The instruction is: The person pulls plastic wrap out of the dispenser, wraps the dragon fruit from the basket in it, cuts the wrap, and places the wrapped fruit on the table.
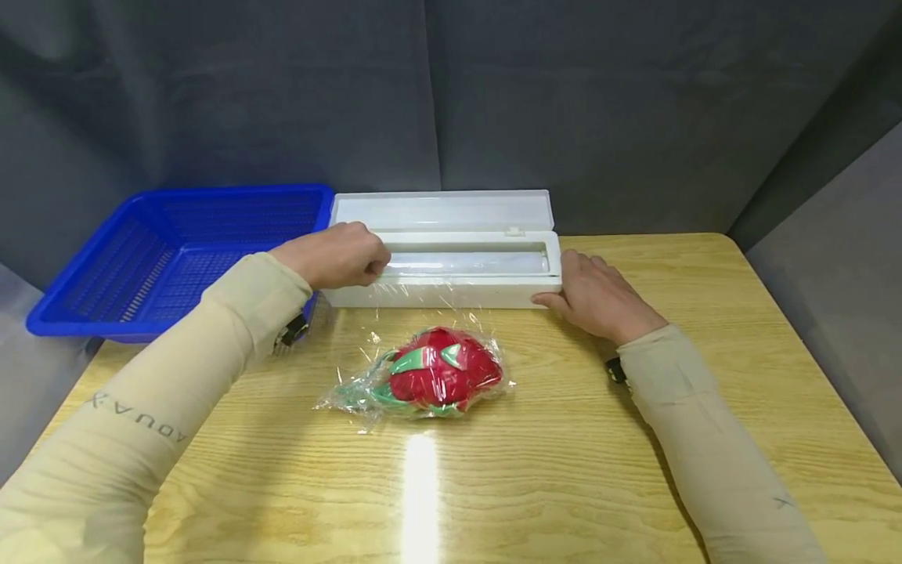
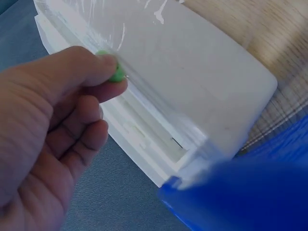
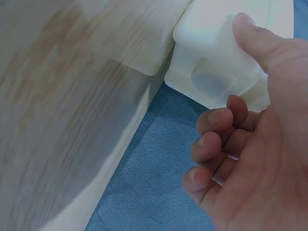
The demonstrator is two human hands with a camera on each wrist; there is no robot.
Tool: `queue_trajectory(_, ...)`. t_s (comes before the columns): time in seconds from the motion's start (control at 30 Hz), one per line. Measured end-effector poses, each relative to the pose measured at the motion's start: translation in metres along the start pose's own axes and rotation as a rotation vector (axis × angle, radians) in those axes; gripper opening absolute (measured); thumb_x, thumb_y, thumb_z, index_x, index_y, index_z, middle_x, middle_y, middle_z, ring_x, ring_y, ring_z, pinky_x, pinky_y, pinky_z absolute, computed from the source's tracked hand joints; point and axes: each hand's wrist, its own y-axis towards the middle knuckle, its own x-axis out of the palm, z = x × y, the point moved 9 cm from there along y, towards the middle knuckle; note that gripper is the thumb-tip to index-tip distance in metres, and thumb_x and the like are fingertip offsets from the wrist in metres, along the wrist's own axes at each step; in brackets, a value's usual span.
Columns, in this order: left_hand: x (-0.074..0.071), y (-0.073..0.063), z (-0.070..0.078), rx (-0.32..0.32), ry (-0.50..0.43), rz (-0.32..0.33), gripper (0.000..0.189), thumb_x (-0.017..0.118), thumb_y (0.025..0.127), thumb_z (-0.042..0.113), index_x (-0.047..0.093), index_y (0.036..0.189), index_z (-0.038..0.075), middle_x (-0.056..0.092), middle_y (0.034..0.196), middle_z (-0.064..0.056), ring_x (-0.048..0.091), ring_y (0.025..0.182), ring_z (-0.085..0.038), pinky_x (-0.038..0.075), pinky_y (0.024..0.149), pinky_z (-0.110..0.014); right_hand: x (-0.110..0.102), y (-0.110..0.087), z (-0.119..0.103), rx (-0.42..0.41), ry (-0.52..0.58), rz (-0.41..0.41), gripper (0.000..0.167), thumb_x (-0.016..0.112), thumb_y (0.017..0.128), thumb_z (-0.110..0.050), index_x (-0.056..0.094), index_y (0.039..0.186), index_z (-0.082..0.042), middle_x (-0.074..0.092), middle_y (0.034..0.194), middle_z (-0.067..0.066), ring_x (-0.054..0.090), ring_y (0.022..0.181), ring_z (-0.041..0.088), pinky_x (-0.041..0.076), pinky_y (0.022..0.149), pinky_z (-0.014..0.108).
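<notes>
A white cling film dispenser (image 1: 437, 295) lies near the table's back edge, its lid (image 1: 444, 211) raised and a film roll (image 1: 468, 262) inside. My left hand (image 1: 334, 254) is at its left part. In the left wrist view, thumb and forefinger pinch a small green slide cutter (image 2: 115, 72) on the dispenser's long edge. My right hand (image 1: 599, 298) grips the dispenser's right end, thumb on the front face. A red dragon fruit (image 1: 447, 368) with green scales lies before the dispenser, covered in clear film (image 1: 359, 388). Some film hangs over the dispenser's front.
A blue plastic basket (image 1: 176, 325) stands at the left, against the dispenser's left end and jutting past the table's left edge. The wooden table (image 1: 550, 470) extends toward me. A dark grey curtain (image 1: 634, 117) hangs behind it.
</notes>
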Motion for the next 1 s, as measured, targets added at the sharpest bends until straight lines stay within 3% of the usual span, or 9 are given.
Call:
queue_trajectory(0.3,0.003,-0.005,-0.008,-0.065,0.037,-0.05,0.03,0.052,0.08,-0.013,0.052,0.064,0.013,0.043,0.063,0.004,0.039,0.061,-0.013,0.029,0.057,-0.024,0.001,0.002,0.001,0.013,0.013,-0.026,0.07,0.067,0.097,-0.05,0.042,0.133,0.005,0.06,0.112,0.022,0.052,0.099,0.035,0.045,0.087,0.048)
queue_trajectory(0.77,0.004,-0.011,-0.02,-0.129,0.107,-0.093,0.022,0.063,0.085,-0.009,0.064,0.071,0.009,0.059,0.068,-0.003,0.048,0.064,-0.018,0.039,0.06,-0.027,-0.001,0.003,0.001,-0.002,0.003,-0.005,0.065,0.068,0.098,-0.046,0.043,0.128,0.005,0.059,0.106,0.021,0.052,0.095,0.034,0.045,0.084,0.046)
queue_trajectory(1.0,0.003,-0.015,-0.024,-0.172,0.134,-0.099,0.026,0.058,0.083,-0.011,0.062,0.068,0.01,0.056,0.065,-0.003,0.045,0.061,-0.017,0.036,0.056,-0.026,-0.001,0.003,0.003,0.009,-0.003,-0.019,0.066,0.065,0.099,-0.049,0.043,0.129,0.006,0.059,0.106,0.021,0.051,0.095,0.034,0.044,0.083,0.046)
